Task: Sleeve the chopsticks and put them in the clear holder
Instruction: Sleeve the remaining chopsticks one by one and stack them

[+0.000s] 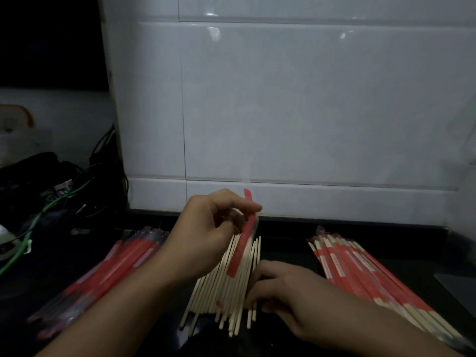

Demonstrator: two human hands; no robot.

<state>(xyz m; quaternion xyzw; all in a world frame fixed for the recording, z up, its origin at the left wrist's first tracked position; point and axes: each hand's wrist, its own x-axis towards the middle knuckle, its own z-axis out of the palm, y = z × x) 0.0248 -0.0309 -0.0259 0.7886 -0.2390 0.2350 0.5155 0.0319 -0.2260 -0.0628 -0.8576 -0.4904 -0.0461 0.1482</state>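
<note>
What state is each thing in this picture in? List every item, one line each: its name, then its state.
Left hand: raised, pinching a red sleeve.
Red sleeve: held up at a slant, no chopsticks visibly in it.
Right hand: resting on the bare chopsticks, fingers curled.
Bare chopsticks: loose, unsleeved pile.
Empty sleeves: stacked on the left.
Sleeved chopsticks: piled on the right.

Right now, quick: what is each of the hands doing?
Left hand: pinching a red sleeve, lifted above the pile.
Right hand: fingers curled on the bare chopsticks; whether it grips any cannot be told.
</note>
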